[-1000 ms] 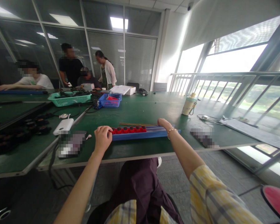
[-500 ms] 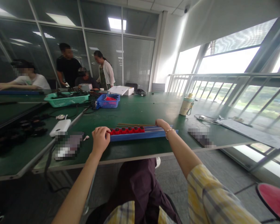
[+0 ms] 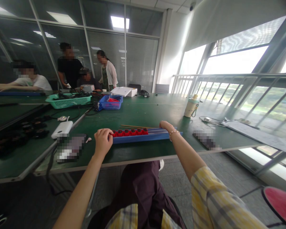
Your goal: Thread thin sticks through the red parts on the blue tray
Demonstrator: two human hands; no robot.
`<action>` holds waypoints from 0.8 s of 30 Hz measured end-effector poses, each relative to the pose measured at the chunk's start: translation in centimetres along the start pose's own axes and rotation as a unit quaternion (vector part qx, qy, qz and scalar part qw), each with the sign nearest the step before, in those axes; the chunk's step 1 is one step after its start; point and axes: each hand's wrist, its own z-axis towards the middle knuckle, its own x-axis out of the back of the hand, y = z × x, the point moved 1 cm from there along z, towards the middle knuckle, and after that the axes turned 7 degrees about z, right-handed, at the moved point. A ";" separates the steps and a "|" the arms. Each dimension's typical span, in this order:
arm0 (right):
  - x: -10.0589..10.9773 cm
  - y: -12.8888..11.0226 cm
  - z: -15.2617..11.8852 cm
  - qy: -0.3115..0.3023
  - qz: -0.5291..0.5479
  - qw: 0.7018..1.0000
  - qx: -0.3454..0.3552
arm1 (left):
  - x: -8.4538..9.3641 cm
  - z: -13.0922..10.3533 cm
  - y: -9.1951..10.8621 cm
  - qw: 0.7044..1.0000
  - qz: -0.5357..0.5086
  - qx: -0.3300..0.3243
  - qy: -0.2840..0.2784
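Observation:
A long blue tray (image 3: 140, 138) lies along the green table in front of me. Red blocks with dark tops (image 3: 130, 132) stand in a row in its left part, while long rails show in its right part. My left hand (image 3: 103, 140) is closed around the tray's left end, its fingers curled by the leftmost block. At the other end my right hand (image 3: 166, 126) reaches over the tray's far side with bent fingers; its fingertips are hidden. Thin gold-coloured rods (image 3: 133, 126) lie just behind the tray.
Beyond are a green basket (image 3: 70, 102) with cables and a blue basket (image 3: 111, 104). A white power bank (image 3: 62, 128) and a phone (image 3: 72, 148) lie left; a bottle (image 3: 191, 107) and another phone (image 3: 205, 140) are right. Several people are at the back left.

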 end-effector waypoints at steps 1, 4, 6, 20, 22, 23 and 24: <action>0.0 0.0 0.0 -0.006 0.002 1.000 -0.007 | 0.0 0.0 0.0 1.000 -0.001 0.001 0.000; 0.0 -0.1 -0.1 -0.021 0.000 1.000 -0.020 | -0.1 0.0 -0.1 1.000 -0.004 0.002 0.000; 0.1 -0.1 0.0 -0.024 0.004 0.999 -0.020 | -0.1 0.0 -0.1 1.000 -0.003 0.002 -0.002; 0.1 0.1 -0.1 -0.044 0.023 0.998 -0.027 | 0.0 0.0 0.0 1.000 -0.002 0.001 0.001; 0.1 0.1 -0.1 -0.043 0.022 0.998 -0.027 | -0.1 -0.1 -0.1 1.000 -0.001 0.001 0.002; 0.1 0.1 -0.2 -0.041 0.022 0.999 -0.026 | -0.1 -0.1 -0.1 1.000 -0.001 0.001 0.001; 0.1 0.1 -0.2 -0.039 0.023 0.999 -0.025 | -0.2 -0.1 -0.1 1.000 0.000 0.001 0.000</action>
